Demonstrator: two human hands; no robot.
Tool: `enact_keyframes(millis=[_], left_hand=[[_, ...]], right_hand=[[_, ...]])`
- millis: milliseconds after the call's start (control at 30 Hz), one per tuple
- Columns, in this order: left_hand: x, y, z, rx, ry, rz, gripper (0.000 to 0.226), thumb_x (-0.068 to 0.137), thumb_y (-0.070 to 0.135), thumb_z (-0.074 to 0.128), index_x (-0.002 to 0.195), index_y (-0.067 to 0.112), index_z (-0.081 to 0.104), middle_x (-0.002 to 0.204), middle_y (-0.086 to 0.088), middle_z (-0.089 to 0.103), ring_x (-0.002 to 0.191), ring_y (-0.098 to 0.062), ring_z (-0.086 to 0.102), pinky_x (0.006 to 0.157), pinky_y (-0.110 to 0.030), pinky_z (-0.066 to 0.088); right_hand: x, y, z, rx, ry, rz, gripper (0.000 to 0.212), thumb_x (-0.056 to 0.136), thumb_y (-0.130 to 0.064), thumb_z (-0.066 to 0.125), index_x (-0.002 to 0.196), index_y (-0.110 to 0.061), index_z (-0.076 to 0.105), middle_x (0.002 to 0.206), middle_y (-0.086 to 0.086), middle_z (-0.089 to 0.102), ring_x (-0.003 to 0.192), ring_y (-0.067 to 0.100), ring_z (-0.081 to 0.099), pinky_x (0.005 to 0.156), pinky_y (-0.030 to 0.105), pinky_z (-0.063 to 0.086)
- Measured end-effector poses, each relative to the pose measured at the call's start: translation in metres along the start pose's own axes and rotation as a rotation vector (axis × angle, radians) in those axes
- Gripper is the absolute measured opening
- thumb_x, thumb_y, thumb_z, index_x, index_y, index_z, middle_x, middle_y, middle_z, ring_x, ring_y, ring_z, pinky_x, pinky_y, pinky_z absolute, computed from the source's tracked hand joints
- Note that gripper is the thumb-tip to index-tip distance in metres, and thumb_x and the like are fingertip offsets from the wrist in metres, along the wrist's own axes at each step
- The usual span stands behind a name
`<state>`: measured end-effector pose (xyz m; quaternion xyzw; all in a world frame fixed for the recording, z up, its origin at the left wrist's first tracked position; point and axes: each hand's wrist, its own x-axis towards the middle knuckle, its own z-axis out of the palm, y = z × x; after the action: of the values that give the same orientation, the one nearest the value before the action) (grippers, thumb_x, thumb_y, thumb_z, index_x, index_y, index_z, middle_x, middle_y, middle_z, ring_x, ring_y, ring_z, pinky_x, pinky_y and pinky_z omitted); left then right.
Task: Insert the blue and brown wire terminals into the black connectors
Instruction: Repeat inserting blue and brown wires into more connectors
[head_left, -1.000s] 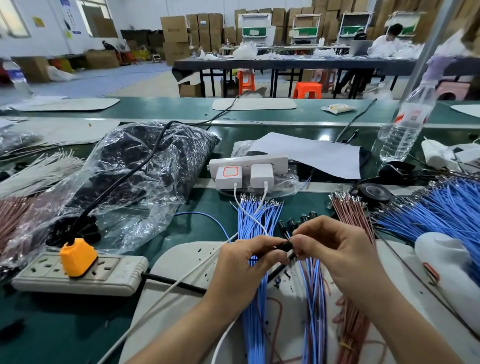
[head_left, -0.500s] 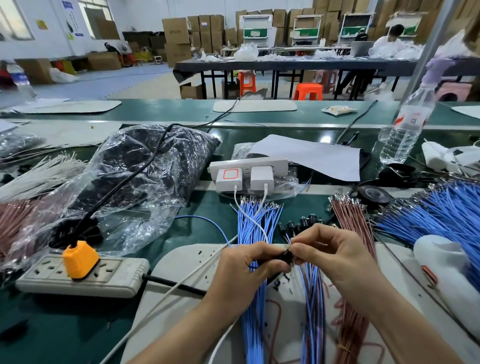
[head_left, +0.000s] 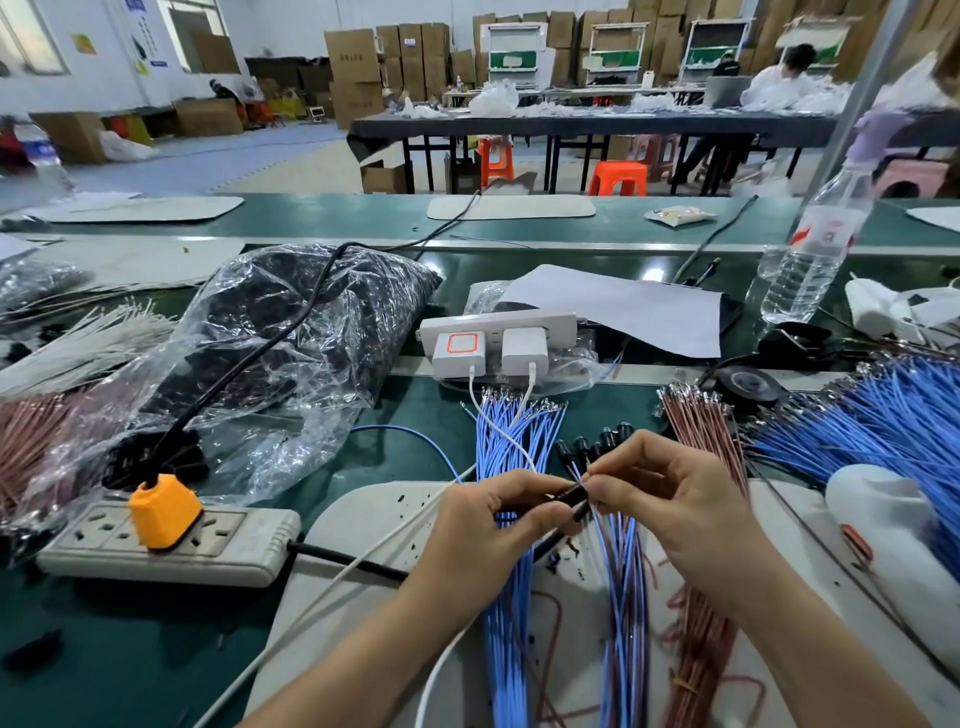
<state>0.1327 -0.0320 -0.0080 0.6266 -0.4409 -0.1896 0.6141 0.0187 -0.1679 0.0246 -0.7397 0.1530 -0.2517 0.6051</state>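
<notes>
Blue insulation, thin and limp, runs up the white mat (head_left: 363, 545) from the near edge as a loose bundle of blue wires (head_left: 511, 623); just beside it lies a mixed bundle (head_left: 626, 597) of blue and brown leads, seemingly already fitted, with dark plugs fanned at its far end. Above these the left hand (head_left: 488, 525) has thumb and fingers curled round one black connector (head_left: 571, 493), clamped on its body; the right hand (head_left: 670, 499) meets it, fingertips pinched together on a wire (head_left: 597, 525) right at the connector's mouth; whether the terminal going in is blue or brown is hidden under the fingers.

Such wire is probably feather-light and floppy; pushed from far back it would likely buckle, so the hold belongs close behind the metal terminal; the terminal looks thin and easily bent. The connector seems rigid, small and smooth; gripping its sides should stop it twisting.

Farther off lie the brown wires (head_left: 696, 441), their bare terminals pointing away; right of them is a large blue heap (head_left: 883, 415); far left sits a clear bag (head_left: 291, 332) of dark parts.
</notes>
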Motion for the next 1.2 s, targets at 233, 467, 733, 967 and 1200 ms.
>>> enact_keyframes(millis=[233, 467, 733, 967, 1200], left_hand=[[-0.0022, 0.0022, -0.0015, -0.088, -0.044, -0.055, 0.011, 0.081, 0.023, 0.065, 0.090, 0.019, 0.068, 0.083, -0.002, 0.075, 0.082, -0.014, 0.072, 0.078, -0.017, 0.050], [0.0003, -0.0011, -0.0041, -0.028, -0.087, -0.052, 0.009, 0.085, 0.015, 0.066, 0.087, 0.023, 0.069, 0.080, 0.002, 0.075, 0.079, -0.010, 0.071, 0.074, -0.013, 0.049], [0.0000, -0.0030, -0.0033, -0.005, -0.057, 0.010, 0.013, 0.078, 0.028, 0.067, 0.089, 0.023, 0.071, 0.082, 0.005, 0.075, 0.081, -0.010, 0.072, 0.076, -0.017, 0.052], [-0.0003, -0.0010, -0.0029, 0.030, -0.048, 0.047, 0.010, 0.079, 0.029, 0.066, 0.088, 0.029, 0.071, 0.080, 0.008, 0.075, 0.078, -0.008, 0.071, 0.074, -0.015, 0.051], [0.0009, -0.0026, -0.0011, 0.068, -0.005, 0.060, 0.012, 0.087, 0.017, 0.065, 0.099, 0.018, 0.069, 0.087, 0.003, 0.075, 0.084, -0.011, 0.071, 0.080, -0.023, 0.053]], right_hand=[[-0.0032, 0.0017, 0.0072, 0.088, 0.002, 0.053, 0.008, 0.073, 0.000, 0.072, 0.075, 0.000, 0.064, 0.069, 0.011, 0.070, 0.063, 0.015, 0.067, 0.062, 0.018, 0.053], [-0.0018, 0.0032, 0.0030, 0.170, -0.022, 0.148, 0.007, 0.074, -0.005, 0.071, 0.075, -0.001, 0.065, 0.063, 0.012, 0.067, 0.057, 0.017, 0.063, 0.058, 0.019, 0.051], [-0.0023, 0.0025, 0.0045, 0.133, -0.026, 0.110, 0.017, 0.066, -0.018, 0.073, 0.076, -0.005, 0.070, 0.068, 0.010, 0.070, 0.063, 0.014, 0.067, 0.063, 0.016, 0.051], [-0.0021, -0.0014, 0.0032, 0.173, -0.063, 0.111, 0.017, 0.065, -0.010, 0.072, 0.076, 0.002, 0.068, 0.068, 0.013, 0.070, 0.063, 0.017, 0.067, 0.063, 0.017, 0.051], [-0.0026, -0.0024, 0.0065, 0.181, -0.025, 0.083, 0.009, 0.075, 0.007, 0.067, 0.083, 0.002, 0.066, 0.066, 0.013, 0.070, 0.058, 0.015, 0.068, 0.059, 0.016, 0.052]])
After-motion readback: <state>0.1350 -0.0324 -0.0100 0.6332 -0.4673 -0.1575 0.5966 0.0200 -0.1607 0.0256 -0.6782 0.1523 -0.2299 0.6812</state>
